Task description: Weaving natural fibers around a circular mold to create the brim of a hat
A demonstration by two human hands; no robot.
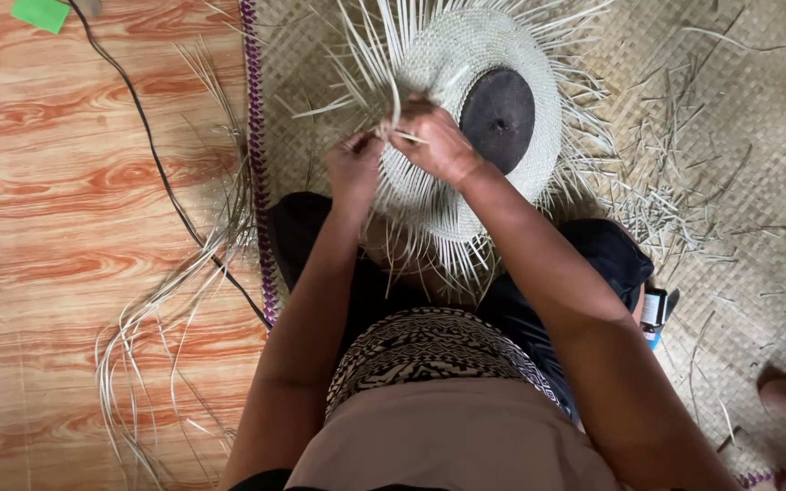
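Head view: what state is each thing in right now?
Pale woven straw hat: unfinished, loose strands sticking out around the brim.
Dark round block: sits in the hat's crown.
Left hand: fingers pinching strands.
Right hand: gripping strands at the brim.
Black cable: lying slack on the floor.

**Loose strands ring the work, open floor to your left**

Your left hand and right hand meet at the near edge of the woven hat, hemmed in by stiff strands fanning out all round its rim. Cut scraps litter the mat on your right, and a small bottle sits just beside your knee. On your left, a black cable and long loose fibres cross the wooden floor; beyond them it lies open.
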